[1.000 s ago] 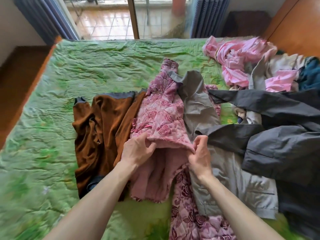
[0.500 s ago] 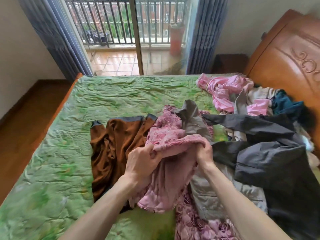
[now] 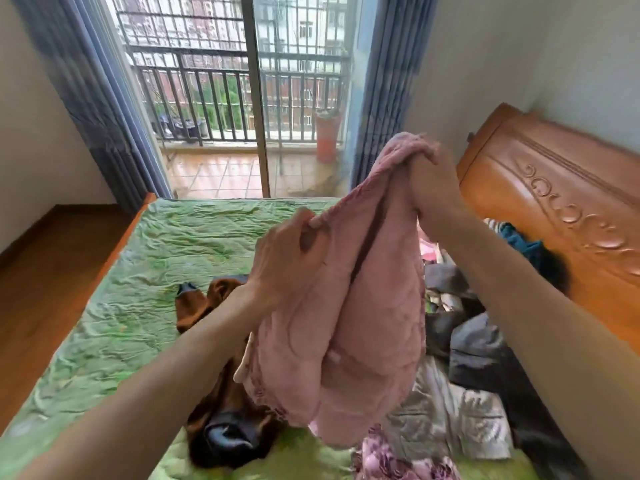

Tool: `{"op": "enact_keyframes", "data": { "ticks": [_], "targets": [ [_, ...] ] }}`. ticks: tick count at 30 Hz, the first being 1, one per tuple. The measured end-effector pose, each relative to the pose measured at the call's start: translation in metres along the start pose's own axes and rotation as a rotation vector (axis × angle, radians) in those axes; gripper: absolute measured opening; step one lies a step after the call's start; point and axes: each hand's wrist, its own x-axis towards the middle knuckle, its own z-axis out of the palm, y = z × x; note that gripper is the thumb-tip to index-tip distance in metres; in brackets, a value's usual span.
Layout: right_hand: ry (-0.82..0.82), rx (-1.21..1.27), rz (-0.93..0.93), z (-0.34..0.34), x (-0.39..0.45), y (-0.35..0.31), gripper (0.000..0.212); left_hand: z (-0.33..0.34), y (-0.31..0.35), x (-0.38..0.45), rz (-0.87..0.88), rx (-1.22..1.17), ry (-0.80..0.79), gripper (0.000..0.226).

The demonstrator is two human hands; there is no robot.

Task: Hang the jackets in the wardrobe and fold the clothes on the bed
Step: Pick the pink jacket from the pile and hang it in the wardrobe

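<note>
Head view: pink garment (image 3: 349, 306) is up off the bed, both hands closed on its top edge: left hand (image 3: 284, 258) lower & nearer the bed's left edge, right hand (image 3: 429, 181) higher, toward the headboard (image 3: 554, 202). Long axis hangs roughly vertical, hem just above the green bedspread (image 3: 156, 271). Brown garment (image 3: 207, 306) lies below-left; grey jackets (image 3: 467, 358) w/ other clothes toward headboard side. Bedspread's left half bare, likely room to lay it flat & fold.
</note>
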Motion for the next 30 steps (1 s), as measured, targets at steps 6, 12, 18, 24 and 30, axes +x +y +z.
{"op": "enact_keyframes", "data": {
  "ticks": [6,12,18,24,30],
  "targets": [
    [-0.120,-0.002,0.027,-0.015,0.004,-0.048,0.030,-0.016,0.082,0.027,0.066,-0.321,-0.117,0.053],
    [-0.369,-0.073,0.218,-0.042,-0.034,-0.014,0.026,0.009,0.089,0.017,-0.110,-0.332,-0.262,0.046],
    [-0.199,-0.036,0.213,-0.071,-0.060,0.041,0.038,0.027,0.091,-0.015,-0.308,-0.433,-0.298,0.024],
    [-0.521,-0.265,0.251,-0.071,-0.101,0.095,0.049,0.004,0.095,0.001,-0.379,-0.584,-0.244,0.009],
    [-0.386,-0.568,-0.010,-0.058,-0.121,0.162,0.019,-0.023,0.059,0.012,-0.455,-0.467,-0.187,0.014]
  ]
}}
